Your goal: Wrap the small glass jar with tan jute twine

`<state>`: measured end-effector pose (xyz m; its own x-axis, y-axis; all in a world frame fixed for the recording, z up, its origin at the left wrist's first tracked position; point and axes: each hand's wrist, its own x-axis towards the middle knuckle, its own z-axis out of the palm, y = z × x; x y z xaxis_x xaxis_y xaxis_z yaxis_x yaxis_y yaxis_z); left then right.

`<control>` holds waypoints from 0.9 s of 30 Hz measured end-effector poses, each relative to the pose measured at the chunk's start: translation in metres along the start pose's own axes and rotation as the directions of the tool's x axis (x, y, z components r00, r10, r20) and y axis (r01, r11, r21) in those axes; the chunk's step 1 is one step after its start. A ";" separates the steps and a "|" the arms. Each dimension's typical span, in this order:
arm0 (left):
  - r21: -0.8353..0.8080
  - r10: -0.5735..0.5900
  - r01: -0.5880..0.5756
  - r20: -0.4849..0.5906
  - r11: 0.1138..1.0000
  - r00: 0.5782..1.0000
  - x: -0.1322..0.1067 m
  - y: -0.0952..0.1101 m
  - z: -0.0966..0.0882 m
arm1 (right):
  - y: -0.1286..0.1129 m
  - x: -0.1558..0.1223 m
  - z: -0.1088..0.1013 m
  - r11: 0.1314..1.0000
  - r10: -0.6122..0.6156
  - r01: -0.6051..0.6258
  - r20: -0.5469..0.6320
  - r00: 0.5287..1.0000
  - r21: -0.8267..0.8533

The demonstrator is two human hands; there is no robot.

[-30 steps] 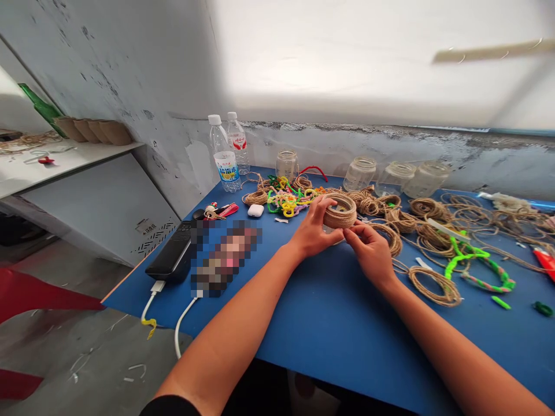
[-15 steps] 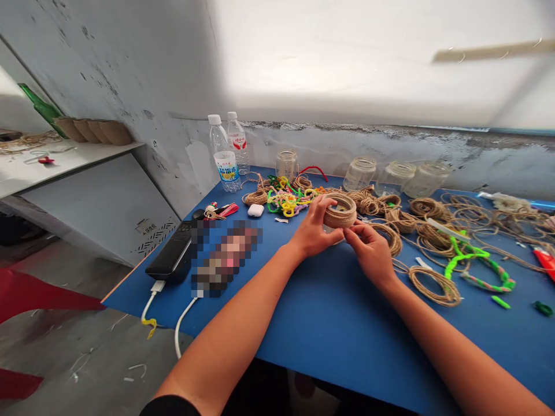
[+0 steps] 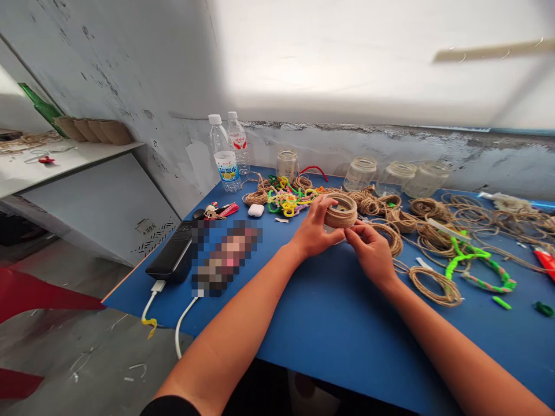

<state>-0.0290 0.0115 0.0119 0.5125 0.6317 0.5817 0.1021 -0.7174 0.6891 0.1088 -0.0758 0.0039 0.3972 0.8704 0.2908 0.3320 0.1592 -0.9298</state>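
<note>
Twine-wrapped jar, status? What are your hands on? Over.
Left hand gripping the twine-wrapped glass jar. Right hand, fingers pinching its lower edge. Loose jute twine coil beside right hand.

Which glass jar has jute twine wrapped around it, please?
The jar between the left hand and right hand; the four jars behind it stand bare.

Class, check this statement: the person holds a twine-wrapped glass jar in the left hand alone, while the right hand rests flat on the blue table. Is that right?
Not quite. The right hand is not resting flat on the blue table: the head view shows its fingers at the twine-wrapped glass jar, which the left hand also holds.
</note>
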 end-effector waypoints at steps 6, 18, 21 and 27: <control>0.015 -0.014 0.014 0.013 1.000 1.000 0.000 0.002 -0.001 | 0.001 0.000 0.000 1.000 0.000 0.000 -0.004 1.000 -0.020; 0.030 -0.016 0.016 0.016 0.999 1.000 0.000 0.001 -0.001 | 0.002 0.000 0.000 1.000 -0.008 0.008 -0.003 1.000 0.002; 0.033 0.000 -0.001 0.019 0.999 1.000 0.000 0.001 -0.002 | 0.004 0.001 0.000 1.000 -0.006 0.006 -0.003 1.000 0.007; 0.028 0.019 -0.020 0.009 0.999 1.000 0.000 -0.001 -0.001 | 0.005 0.001 0.000 0.999 -0.008 0.008 0.000 1.000 0.043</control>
<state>-0.0301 0.0123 0.0115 0.5221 0.6149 0.5911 0.1159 -0.7377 0.6651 0.1108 -0.0738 -0.0007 0.3947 0.8689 0.2987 0.2979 0.1865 -0.9362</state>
